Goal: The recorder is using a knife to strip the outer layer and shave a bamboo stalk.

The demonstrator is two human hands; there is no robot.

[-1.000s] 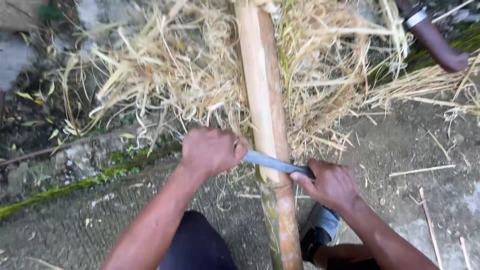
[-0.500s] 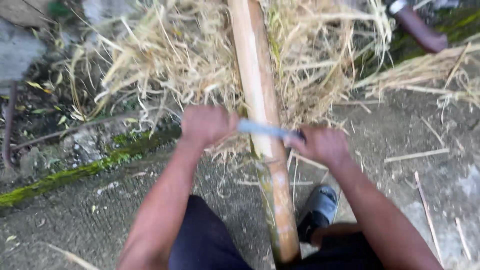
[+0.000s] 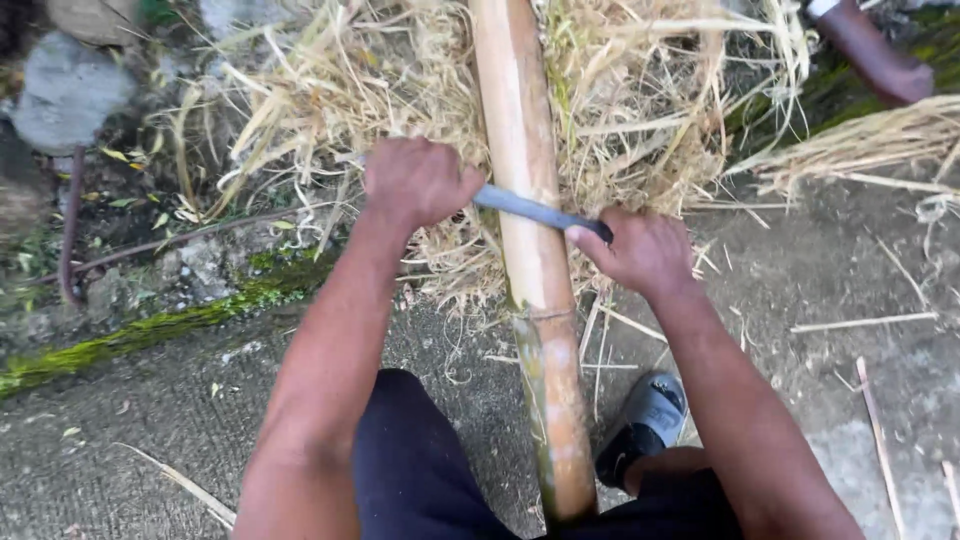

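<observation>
A thick bamboo pole [image 3: 530,250] runs from 12 o'clock down to 6 o'clock through the middle of the view, pale and scraped in its upper part, greener and browner below a ridge near the centre. A grey blade [image 3: 535,210] lies across the pole, tilted slightly down toward 3 o'clock. The left hand [image 3: 418,182] is clenched around one end of the blade at about 10 o'clock from the centre; the right hand [image 3: 640,250] grips the dark handle end at about 2 o'clock, fingers curled shut. Dry straw-coloured shavings [image 3: 400,90] are heaped on both sides of the pole from 11 to 1 o'clock. A grey shoe [image 3: 645,425] rests on the concrete ground [image 3: 130,430] at 5 o'clock, just beside the pole
</observation>
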